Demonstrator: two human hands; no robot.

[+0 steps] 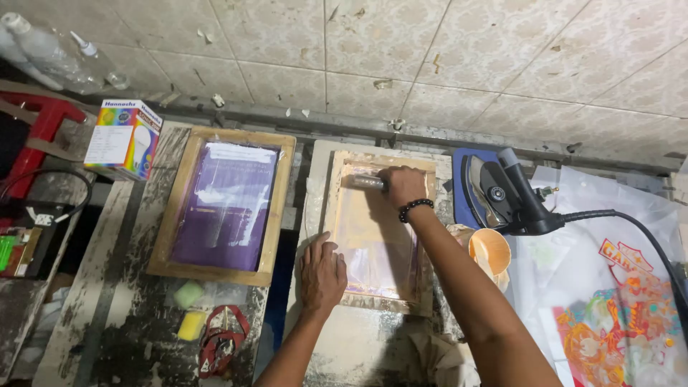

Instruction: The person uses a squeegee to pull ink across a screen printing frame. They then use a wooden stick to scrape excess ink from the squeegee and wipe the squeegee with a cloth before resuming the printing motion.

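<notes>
A small wooden printing frame [423,236] with a pale, pinkish mesh lies on the stained bench in front of me. My left hand [321,272] rests flat on the frame's left edge, fingers together. My right hand [403,185], with a black bead bracelet on the wrist, grips a squeegee [365,182] with a shiny handle at the far end of the mesh. A sheet of clear film lies under the frame.
A larger wooden frame [226,208] with purple mesh lies to the left. A light-bulb box [123,138] stands beyond it. A black iron [502,197] on a blue pad, an orange cup [490,251] and printed transfer sheets [609,315] sit to the right. Sponges [190,308] and red scissors [222,338] lie near the front.
</notes>
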